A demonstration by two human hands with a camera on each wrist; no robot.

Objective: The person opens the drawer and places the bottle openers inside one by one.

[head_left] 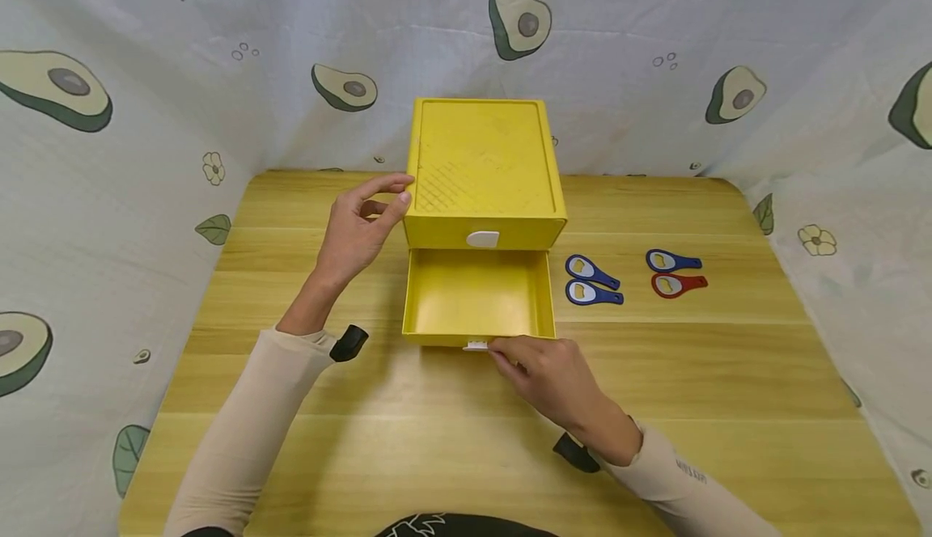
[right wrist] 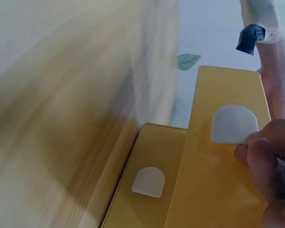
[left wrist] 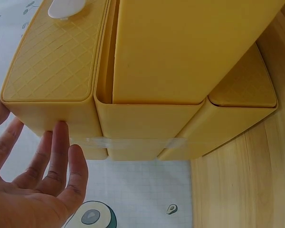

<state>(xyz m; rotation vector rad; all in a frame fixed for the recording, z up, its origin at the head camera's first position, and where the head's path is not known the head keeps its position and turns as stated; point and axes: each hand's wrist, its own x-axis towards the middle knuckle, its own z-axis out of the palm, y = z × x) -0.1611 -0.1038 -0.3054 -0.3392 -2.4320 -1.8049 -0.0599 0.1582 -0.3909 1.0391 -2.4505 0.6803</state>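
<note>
A yellow drawer cabinet (head_left: 480, 157) of three stacked tiers stands at the back middle of the table. Its middle drawer (head_left: 476, 290) is pulled out, and no items show inside it. My right hand (head_left: 553, 379) pinches the white handle (right wrist: 234, 124) of that drawer at its edge, between thumb and fingers. On the cabinet's left side, my left hand (head_left: 357, 226) touches the upper tier with extended fingers, the thumb near the front corner. The left wrist view shows those fingertips (left wrist: 61, 129) against the side wall. The bottom drawer (right wrist: 142, 185) is closed.
Right of the cabinet lie two blue bottle openers (head_left: 604, 298) side by side. Farther right are another blue bottle opener (head_left: 684, 263) and a red one (head_left: 688, 283). An avocado-print cloth (head_left: 408, 19) hangs behind and beside the wooden table (head_left: 728, 408).
</note>
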